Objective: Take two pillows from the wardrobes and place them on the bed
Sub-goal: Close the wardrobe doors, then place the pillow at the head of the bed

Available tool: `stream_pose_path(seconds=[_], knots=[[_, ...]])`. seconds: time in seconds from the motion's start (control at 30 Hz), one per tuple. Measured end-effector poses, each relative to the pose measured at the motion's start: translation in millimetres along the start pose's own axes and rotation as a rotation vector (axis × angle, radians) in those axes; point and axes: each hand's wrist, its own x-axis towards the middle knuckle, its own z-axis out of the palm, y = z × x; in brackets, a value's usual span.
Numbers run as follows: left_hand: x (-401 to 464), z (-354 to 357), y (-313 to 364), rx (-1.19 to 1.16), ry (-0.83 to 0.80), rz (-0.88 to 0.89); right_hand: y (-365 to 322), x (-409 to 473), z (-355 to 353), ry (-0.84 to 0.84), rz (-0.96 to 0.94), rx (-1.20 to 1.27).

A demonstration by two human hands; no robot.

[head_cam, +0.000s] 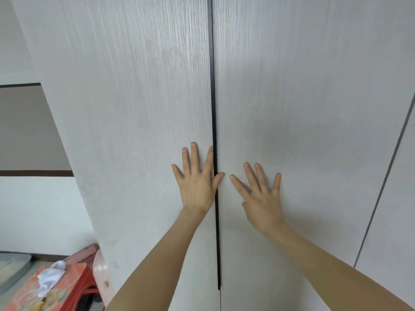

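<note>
Two tall pale wood-grain wardrobe doors fill the head view, closed, with a dark gap (213, 108) between them. My left hand (196, 182) lies flat on the left door (134, 108), fingers spread, its thumb across the gap. My right hand (261, 194) lies flat on the right door (314, 108), fingers spread. Neither hand holds anything. No pillow and no bed are in view.
A third door panel (395, 221) stands at the far right past another dark seam. At the lower left sit a red plastic stool (85, 286), an orange tissue box (42, 292) with white tissue, and a grey tray (11, 268). A white wall with a brown recess (24, 129) is at left.
</note>
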Motion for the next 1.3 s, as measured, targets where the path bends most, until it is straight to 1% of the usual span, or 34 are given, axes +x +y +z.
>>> stream_pose_path(seconds=[0.1,0.17,0.23,0.3,0.37,0.43,0.5,0.53,0.7,0.77,0.9,0.97,1.03,1.07,1.13,1.17,1.3], knots=[[-10,-12,-3,-0.096,-0.031,0.03,-7,-3,-1,0.154,0.01,0.202],[-31,-19,-13,-0.155,-0.03,-0.017,-24,-13,0,0.232,-0.044,0.409],[-61,-27,-30,-0.164,-0.016,-0.113,-51,-29,1,0.21,-0.128,0.658],[-100,-38,-54,-0.141,-0.012,-0.23,-85,-48,5,0.048,-0.214,0.856],[-143,-52,-77,-0.116,-0.031,-0.35,-118,-67,7,-0.122,-0.286,0.983],[-199,-77,-104,-0.079,-0.051,-0.533,-161,-91,8,-0.288,-0.41,1.06],[-257,-105,-126,-0.003,-0.031,-0.711,-203,-114,5,-0.428,-0.555,1.111],[-298,-128,-137,0.05,-0.012,-0.835,-233,-132,-1,-0.498,-0.649,1.145],[-460,-218,-147,0.286,0.126,-1.291,-344,-215,-34,-0.723,-0.974,1.208],[-532,-258,-135,0.384,0.204,-1.495,-391,-267,-55,-0.802,-1.161,1.224],[-651,-310,-88,0.474,0.334,-1.852,-450,-366,-86,-0.935,-1.456,1.136],[-707,-333,-55,0.532,0.434,-2.06,-476,-420,-102,-1.002,-1.6,1.066],[-754,-352,-25,0.591,0.502,-2.243,-498,-465,-118,-1.025,-1.714,0.971],[-775,-360,-11,0.618,0.498,-2.315,-508,-489,-125,-1.03,-1.777,0.915],[-816,-375,10,0.644,0.398,-2.405,-525,-533,-140,-1.028,-1.891,0.803],[-835,-383,15,0.644,0.339,-2.425,-533,-554,-149,-0.991,-1.95,0.768],[-907,-407,15,0.635,0.146,-2.462,-559,-629,-183,-0.749,-2.2,0.757]])
